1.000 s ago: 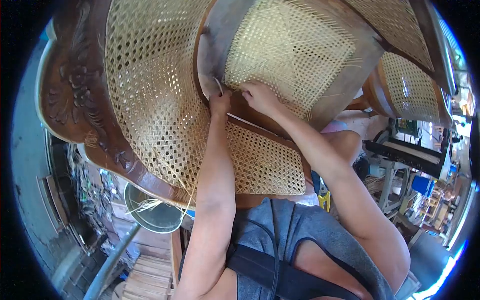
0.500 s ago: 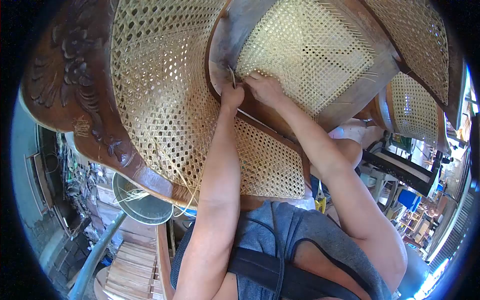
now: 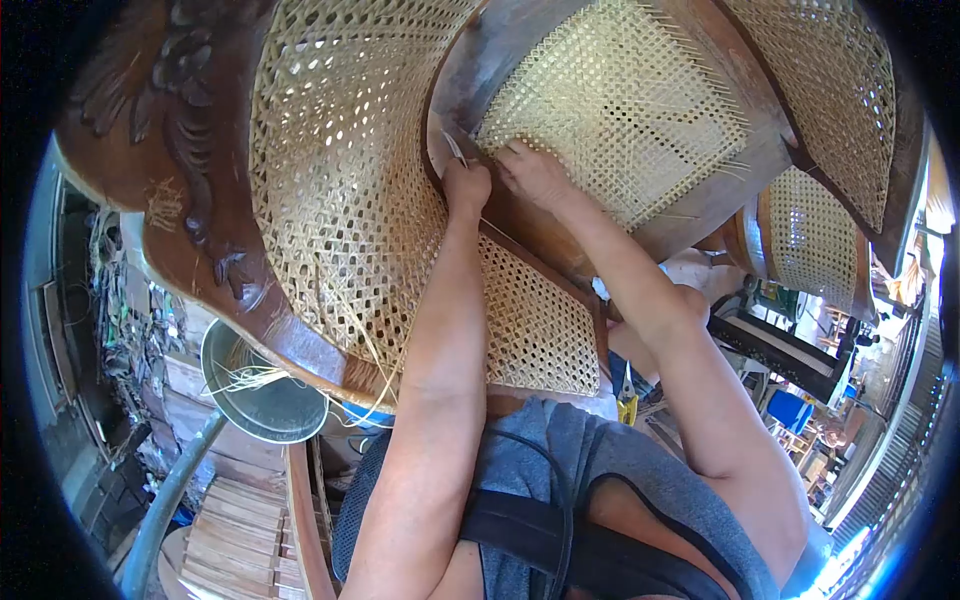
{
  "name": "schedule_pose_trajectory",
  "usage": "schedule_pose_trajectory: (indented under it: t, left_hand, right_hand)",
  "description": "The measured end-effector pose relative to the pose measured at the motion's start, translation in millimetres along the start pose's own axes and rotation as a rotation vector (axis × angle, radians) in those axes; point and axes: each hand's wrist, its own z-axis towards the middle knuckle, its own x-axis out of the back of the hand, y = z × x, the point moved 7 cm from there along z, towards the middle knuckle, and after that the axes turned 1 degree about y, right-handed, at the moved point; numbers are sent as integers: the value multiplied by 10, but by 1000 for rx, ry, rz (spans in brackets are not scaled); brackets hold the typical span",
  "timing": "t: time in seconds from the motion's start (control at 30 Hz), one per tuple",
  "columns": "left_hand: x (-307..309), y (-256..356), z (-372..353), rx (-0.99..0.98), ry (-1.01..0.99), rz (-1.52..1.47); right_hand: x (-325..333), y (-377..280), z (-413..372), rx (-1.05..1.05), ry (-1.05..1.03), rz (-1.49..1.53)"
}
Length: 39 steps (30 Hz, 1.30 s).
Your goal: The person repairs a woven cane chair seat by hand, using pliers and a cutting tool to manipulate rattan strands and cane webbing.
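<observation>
My left hand [image 3: 466, 186] is closed around a thin metal tool [image 3: 454, 148] whose tip points up at the wooden seat frame [image 3: 480, 60]. Right beside it, my right hand [image 3: 535, 174] presses its fingers onto the edge of the woven cane seat panel [image 3: 620, 110], pinching the weave; what it grips is too small to make out. Both hands meet at the panel's lower left corner. A larger woven cane chair back [image 3: 340, 190] with a carved wooden rim [image 3: 170, 150] lies under my left forearm.
A metal basin [image 3: 262, 385] with loose cane strands sits below the carved rim. A metal pipe [image 3: 170, 500] and wooden slats [image 3: 240, 540] are at the lower left. Another cane chair [image 3: 805, 230] and workshop clutter stand at the right.
The view has shifted so the chair and hands sit slightly higher and to the right. Both hands stay at the same corner of the seat panel, with the tool still in my left hand.
</observation>
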Motion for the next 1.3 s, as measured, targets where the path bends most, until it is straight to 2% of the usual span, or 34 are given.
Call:
schedule_pose_trajectory:
  t: [0.2,0.4,0.47,0.53,0.63,0.8,0.9,0.97,1.2,1.27,1.3]
  left_hand:
    - [-38,-49,10,105,-117,130]
    - [-59,-129,51,71,-49,62]
    - [-88,-147,77,3,-55,52]
    - [-101,-154,79,-20,-42,62]
    - [-121,-201,103,-41,-31,94]
    - [-135,-259,146,-49,-29,121]
    - [-86,-152,114,-15,-77,77]
    - [-104,-54,39,139,-284,96]
    - [-97,-100,39,116,-224,81]
    - [-60,-105,48,68,-96,103]
    - [-71,-113,57,61,-99,104]
  right_hand:
    - [3,-101,100,-67,-106,-79]
    - [-96,-253,338,-103,-266,-217]
    - [38,-300,395,-108,-311,-243]
    - [185,-141,423,-382,-311,-152]
    - [167,-60,392,-380,-349,-62]
    - [187,-97,374,-422,-339,-82]
    - [156,-66,357,-400,-334,-87]
    - [160,-83,345,-395,-321,-82]
    - [61,-68,361,-437,-324,-108]
    - [76,-69,341,-429,-306,-96]
    - [91,-86,329,-430,-285,-98]
